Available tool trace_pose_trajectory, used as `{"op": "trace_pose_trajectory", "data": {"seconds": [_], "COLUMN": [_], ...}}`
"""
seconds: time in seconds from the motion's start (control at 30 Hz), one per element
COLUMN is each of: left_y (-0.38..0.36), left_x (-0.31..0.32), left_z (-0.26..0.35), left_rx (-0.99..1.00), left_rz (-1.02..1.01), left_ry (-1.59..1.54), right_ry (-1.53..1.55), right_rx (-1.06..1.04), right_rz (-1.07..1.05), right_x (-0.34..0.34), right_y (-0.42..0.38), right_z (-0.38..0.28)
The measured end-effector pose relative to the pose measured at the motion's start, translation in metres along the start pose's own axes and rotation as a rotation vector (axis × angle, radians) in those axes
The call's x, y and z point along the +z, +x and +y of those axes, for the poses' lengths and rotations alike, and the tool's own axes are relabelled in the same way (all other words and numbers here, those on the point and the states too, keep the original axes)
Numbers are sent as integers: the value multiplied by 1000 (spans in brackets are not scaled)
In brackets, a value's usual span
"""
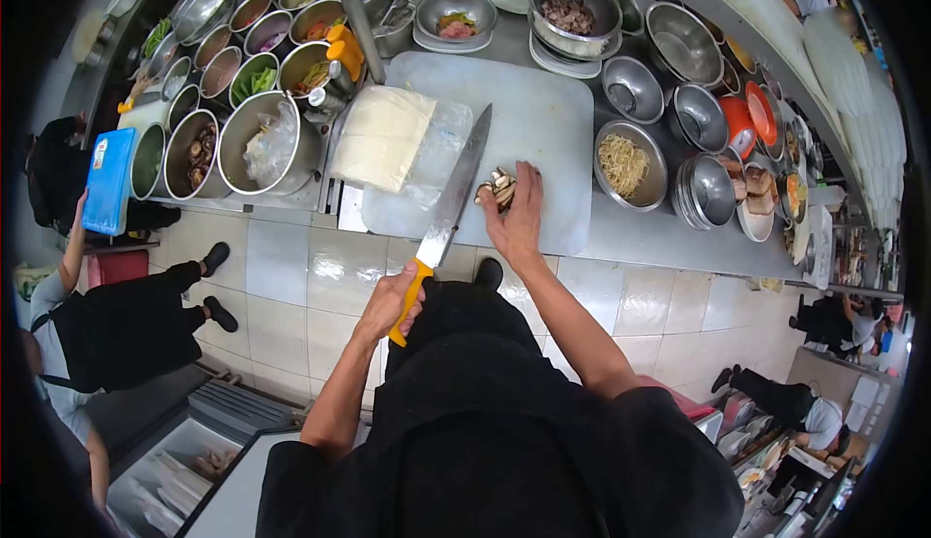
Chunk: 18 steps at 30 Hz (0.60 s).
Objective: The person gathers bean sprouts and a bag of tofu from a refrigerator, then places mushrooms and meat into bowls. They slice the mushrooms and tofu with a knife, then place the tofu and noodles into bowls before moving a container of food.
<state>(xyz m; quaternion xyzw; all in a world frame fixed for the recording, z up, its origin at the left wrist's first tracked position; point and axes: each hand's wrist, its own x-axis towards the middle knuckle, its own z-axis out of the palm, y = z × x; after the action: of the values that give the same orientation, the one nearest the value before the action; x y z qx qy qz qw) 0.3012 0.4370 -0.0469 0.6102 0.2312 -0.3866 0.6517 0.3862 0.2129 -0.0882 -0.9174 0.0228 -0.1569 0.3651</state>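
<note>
My left hand (pixel 390 303) is wrapped round the yellow handle of a large kitchen knife (pixel 460 181). Its long blade points away from me, over the left part of a white cutting board (pixel 545 116). On the board, sliced mushrooms (pixel 499 187) lie in a small pile just right of the blade. My right hand (pixel 517 216) cups this pile, thumb on the left side and fingers on the right. A stack of pale square sheets (pixel 383 135) with clear plastic wrap (pixel 441 155) lies at the board's left.
Left stand metal pots, one with whole mushrooms (pixel 199 155), another with a plastic bag (pixel 272 155). Bean sprouts (pixel 624 165) fill a bowl to the right, near more metal bowls (pixel 698 116). A co-worker (pixel 126 325) at left carries a blue container (pixel 109 181); others work at right.
</note>
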Motion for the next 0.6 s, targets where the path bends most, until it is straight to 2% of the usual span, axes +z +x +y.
{"op": "trace_pose_trajectory", "data": {"seconds": [0.27,0.33,0.37,0.43,0.53,0.6], "left_y": [17,18,16,14,10,14], "left_x": [30,38,42,51,73,99], "left_z": [-7,-6,-3,6,33,57], "left_rx": [-80,-77,-80,-44,4,36], "left_rz": [-171,-178,-167,-190,-229,-310], "left_ry": [-122,-131,-129,-93,-73,-3], "right_ry": [51,244,233,260,250,178], "right_rx": [-1,57,67,9,49,-31], "right_rz": [169,222,247,357,459,572], "right_x": [33,39,36,23,-17,-52], "right_y": [14,15,17,23,42,62], "right_z": [-8,-2,-3,-6,-4,14]}}
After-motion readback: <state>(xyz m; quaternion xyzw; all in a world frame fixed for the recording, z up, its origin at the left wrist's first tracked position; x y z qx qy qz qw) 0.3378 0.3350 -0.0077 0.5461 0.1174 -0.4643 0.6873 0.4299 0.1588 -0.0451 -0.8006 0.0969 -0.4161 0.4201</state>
